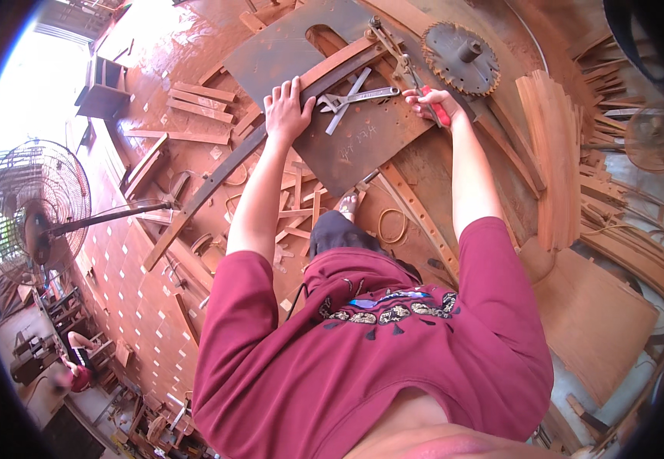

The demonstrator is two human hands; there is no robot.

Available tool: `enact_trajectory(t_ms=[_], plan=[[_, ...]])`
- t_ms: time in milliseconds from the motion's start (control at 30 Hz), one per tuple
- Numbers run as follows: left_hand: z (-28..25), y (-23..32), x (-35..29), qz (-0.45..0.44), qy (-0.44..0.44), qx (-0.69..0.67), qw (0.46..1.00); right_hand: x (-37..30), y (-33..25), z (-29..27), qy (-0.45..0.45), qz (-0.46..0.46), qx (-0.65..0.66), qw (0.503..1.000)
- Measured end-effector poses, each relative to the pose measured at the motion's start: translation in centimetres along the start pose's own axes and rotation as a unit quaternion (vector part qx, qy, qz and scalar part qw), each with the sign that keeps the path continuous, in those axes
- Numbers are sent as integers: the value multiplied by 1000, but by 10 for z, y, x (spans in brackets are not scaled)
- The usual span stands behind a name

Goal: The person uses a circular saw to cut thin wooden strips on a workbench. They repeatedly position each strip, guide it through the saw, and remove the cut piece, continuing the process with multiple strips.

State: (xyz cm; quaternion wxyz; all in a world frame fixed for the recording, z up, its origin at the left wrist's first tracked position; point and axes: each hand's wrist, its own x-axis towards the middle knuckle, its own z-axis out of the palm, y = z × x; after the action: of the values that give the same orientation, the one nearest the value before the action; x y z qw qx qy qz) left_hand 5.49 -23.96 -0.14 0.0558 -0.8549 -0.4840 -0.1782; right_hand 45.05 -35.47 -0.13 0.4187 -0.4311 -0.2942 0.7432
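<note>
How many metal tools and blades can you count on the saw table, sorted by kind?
Silver metal wrenches lying crossed on the table plate: 2
Round toothed circular saw blade: 1
Red-handled metal tool held in the right hand: 1
Total: 4
The left hand rests on a long metal bar.

The left hand (286,113) lies flat on a long wooden strip (332,65) on a dark metal table (286,53). The right hand (433,103), at about one o'clock, is closed around a tool with a red handle (437,107). Two wrenches (355,96) lie crossed between the hands. A toothed saw blade (460,57) sits just past the right hand. A big fan (33,206) stands at nine o'clock.
</note>
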Motion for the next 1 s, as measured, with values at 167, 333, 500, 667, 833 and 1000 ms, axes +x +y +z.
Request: enact_trajectory(t_ms=[167,333,500,667,833,1000], plan=[[-3,-5,-6,-14,7,-12,1000,1,-9,17,27,-10,-9,1000],[-1,0,1,-11,7,-24,1000,2,-10,2,34,-9,0,999],[-18,0,2,-36,-1,-47,998,-6,-25,11,32,23,6,999],[-32,4,-2,-41,14,-55,998,-16,-30,17,39,32,12,999],[-42,5,-1,-38,-1,-55,998,-23,-40,26,24,33,35,999],[-53,3,0,-22,-7,-64,998,-25,-52,30,7,44,59,997]])
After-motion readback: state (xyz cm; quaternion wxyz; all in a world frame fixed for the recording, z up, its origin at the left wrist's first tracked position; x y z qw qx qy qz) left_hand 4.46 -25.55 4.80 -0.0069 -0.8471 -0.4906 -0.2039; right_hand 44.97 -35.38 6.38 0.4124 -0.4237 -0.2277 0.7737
